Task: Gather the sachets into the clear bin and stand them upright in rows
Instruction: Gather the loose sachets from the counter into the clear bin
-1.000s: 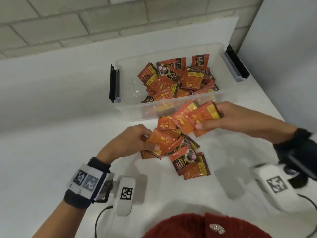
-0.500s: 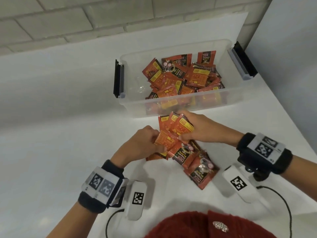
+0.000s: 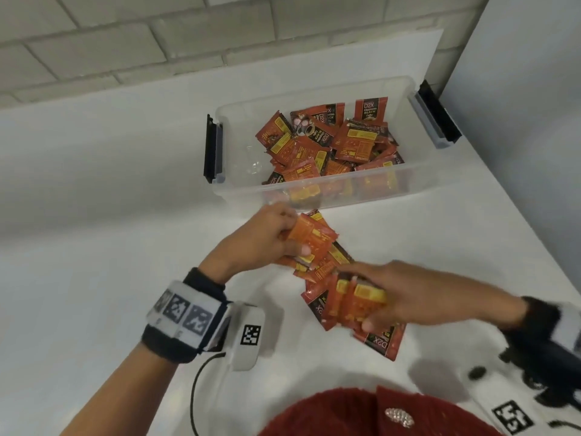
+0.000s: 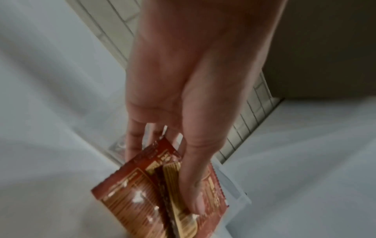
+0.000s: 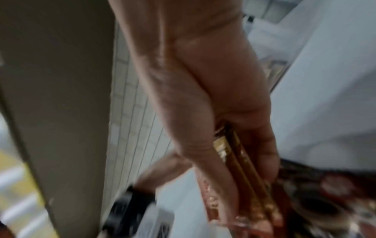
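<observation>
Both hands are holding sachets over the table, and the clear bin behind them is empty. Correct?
Not quite. The clear bin is not empty: the head view shows a loose heap of sachets in it, lying jumbled, not in rows. The rest holds: the left hand and the right hand each grip sachets over the table.

Legible: "D2X" over "BLACK" on the upright sachet at the back of the clear bin, upper centre of the head view. "D2X", upside down, on the dark sachet lying on the surface, lower right of the pile. Square black-and-white code markers on the left wristband and on the white units beside each wrist. Fine print on the yellow panels too blurred to read.
</observation>
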`<action>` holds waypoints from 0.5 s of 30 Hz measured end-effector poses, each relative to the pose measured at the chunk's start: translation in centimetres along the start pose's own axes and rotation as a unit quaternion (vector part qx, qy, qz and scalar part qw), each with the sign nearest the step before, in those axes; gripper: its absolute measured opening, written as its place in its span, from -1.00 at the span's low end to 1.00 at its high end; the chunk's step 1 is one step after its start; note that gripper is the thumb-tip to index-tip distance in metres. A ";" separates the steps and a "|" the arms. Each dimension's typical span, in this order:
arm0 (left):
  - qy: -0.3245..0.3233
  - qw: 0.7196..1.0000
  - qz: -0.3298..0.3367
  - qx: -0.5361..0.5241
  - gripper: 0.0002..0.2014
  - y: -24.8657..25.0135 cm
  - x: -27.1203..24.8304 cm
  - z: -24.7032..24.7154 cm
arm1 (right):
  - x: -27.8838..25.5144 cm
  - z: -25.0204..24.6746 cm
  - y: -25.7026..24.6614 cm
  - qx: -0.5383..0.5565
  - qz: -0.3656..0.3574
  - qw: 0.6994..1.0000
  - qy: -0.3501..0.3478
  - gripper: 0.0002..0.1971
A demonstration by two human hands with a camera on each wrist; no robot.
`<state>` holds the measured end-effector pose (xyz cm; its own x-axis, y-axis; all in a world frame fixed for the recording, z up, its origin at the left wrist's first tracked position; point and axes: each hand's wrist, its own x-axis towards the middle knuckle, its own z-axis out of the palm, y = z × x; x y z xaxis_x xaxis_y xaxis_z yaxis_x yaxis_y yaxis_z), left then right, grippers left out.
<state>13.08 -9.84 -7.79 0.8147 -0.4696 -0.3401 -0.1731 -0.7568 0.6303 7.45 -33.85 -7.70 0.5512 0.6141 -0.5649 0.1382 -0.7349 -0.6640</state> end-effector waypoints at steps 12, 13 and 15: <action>-0.097 0.982 -0.016 0.164 -0.56 0.3 3.4 2.2 | 1.2 3.7 -0.3 -0.110 0.064 0.987 0.094 -0.06; -0.092 0.982 -0.028 0.164 -0.56 0.5 3.1 2.3 | 1.2 3.7 -0.3 -0.110 0.058 0.988 0.095 -0.10; -0.071 0.987 -0.048 0.134 -0.59 0.5 2.6 2.5 | 1.2 3.4 -0.3 -0.111 0.052 0.987 0.100 -0.14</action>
<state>13.75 -12.60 -10.10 0.7523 -0.4336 -0.4961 -0.2536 -0.8855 0.3894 5.30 -31.88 -9.85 0.7200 0.4798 -0.5014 0.2373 -0.8491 -0.4719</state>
